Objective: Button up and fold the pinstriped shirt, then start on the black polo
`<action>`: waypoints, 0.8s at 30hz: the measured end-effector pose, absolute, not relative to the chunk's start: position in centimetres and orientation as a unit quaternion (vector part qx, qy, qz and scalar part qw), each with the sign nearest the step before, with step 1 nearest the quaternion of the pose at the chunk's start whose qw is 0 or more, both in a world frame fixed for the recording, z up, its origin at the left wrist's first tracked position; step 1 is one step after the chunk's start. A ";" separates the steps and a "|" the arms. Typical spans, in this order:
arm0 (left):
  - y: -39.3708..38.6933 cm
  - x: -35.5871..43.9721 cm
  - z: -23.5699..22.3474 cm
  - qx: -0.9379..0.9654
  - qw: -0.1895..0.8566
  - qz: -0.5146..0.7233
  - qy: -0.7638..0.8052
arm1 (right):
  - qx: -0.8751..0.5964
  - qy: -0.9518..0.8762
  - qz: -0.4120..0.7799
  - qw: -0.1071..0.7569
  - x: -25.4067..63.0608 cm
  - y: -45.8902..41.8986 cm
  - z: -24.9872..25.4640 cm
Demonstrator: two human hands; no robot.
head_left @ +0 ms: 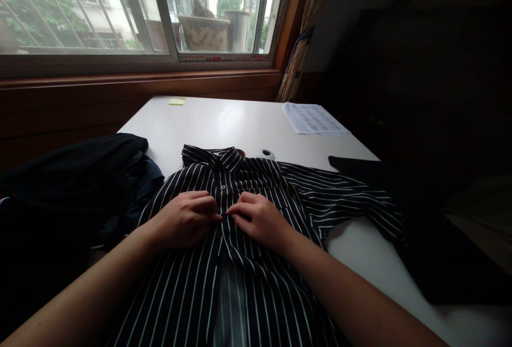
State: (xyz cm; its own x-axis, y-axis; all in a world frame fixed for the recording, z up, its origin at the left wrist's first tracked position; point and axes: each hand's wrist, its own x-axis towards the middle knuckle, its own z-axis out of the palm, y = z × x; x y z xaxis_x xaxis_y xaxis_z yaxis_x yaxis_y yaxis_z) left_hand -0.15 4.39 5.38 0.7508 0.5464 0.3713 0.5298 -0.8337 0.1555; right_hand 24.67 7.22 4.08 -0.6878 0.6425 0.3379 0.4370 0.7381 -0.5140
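Observation:
A black shirt with white stripes (264,176) lies face up on the white table, its collar towards the window. One button (223,187) shows below the collar, and further down the front hangs apart. My left hand (188,219) is closed at the front edge, thumb and fingers pinching the cloth. Opposite it, my right hand (256,216) pinches the other side of the placket, its fingertips nearly meeting the left ones. Whatever button sits between the fingertips is too small and dark to make out. The shirt's right-hand sleeve stretches across the table.
Dark clothes (80,187) are heaped at the left. More dark cloth (432,240) hangs over the table's right side. Printed sheets (314,118) and a yellow note (176,101) lie at the back of the white table (208,123). A small round white object (265,154) sits beyond the collar.

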 end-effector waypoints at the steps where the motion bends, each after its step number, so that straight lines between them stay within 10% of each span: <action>1: 4.4 -0.1 5.4 0.935 0.012 0.204 0.288 | -0.301 -0.896 0.201 0.255 24.7 7.2 4.1; 24: 4.6 -0.5 5.5 0.921 0.005 0.277 0.276 | -0.303 -0.895 0.205 0.254 24.7 7.3 4.1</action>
